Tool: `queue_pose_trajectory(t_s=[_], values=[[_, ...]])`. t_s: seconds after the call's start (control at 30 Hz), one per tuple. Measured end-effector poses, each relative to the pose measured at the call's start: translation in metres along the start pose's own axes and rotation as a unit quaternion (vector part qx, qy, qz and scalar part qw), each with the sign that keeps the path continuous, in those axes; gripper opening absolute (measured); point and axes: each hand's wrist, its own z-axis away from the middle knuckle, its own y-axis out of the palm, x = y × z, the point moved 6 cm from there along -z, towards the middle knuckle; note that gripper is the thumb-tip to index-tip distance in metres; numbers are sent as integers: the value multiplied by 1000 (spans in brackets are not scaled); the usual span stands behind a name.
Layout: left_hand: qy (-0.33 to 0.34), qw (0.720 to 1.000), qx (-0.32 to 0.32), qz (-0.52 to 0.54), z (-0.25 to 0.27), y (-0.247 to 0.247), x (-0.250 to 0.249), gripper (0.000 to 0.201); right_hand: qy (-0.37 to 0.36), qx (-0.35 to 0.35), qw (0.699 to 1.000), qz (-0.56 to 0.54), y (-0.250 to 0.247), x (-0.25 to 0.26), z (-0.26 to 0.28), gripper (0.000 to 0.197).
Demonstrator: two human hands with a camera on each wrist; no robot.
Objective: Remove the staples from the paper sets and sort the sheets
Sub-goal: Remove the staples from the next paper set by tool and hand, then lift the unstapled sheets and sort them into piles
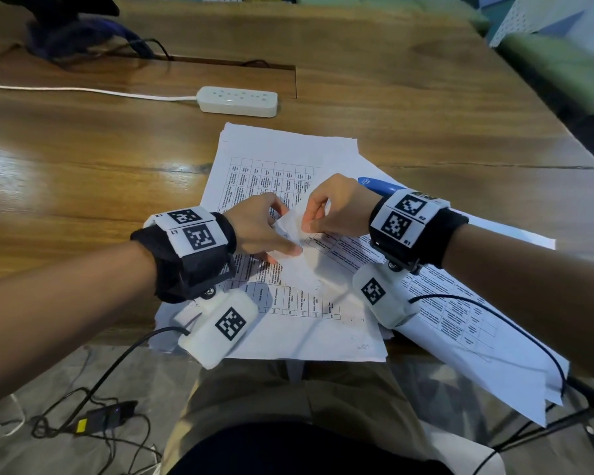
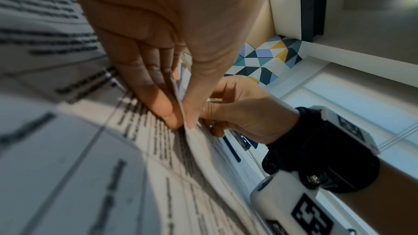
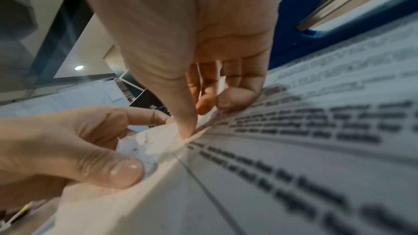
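A stapled paper set point(image 1: 309, 289) with printed tables lies on top of other loose sheets on the wooden table point(image 1: 83, 159). Its far corner point(image 1: 290, 228) is lifted and crumpled. My left hand point(image 1: 285, 236) pinches that corner between thumb and fingers point(image 2: 167, 112). My right hand point(image 1: 307, 225) pinches the same corner from the right, thumb tip point(image 3: 187, 129) pressed at the fold and fingers point(image 3: 237, 99) curled behind the sheet. In the right wrist view the creased corner point(image 3: 153, 146) sits under the left thumb. No staple can be made out.
A blue stapler point(image 1: 379, 186) lies on the sheets just behind my right wrist, its body point(image 3: 305, 29) close beside the hand. A white power strip point(image 1: 238, 101) sits further back. More printed sheets point(image 1: 467, 323) overhang the near table edge on the right.
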Motion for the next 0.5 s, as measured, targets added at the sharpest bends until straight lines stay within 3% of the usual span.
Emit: queue_pose_trajectory(t_s=[0.33,0.43,0.5], values=[[2,1000,0,8,1,0,0,49,8,73,995,60,6,3,0,21],[1,1000,1,9,3,-1,-1,48,20,67,997,27,0,0,7,29],[-3,1000,6,11,3,0,0,47,24,44,999,22,-8,-5,17,21]])
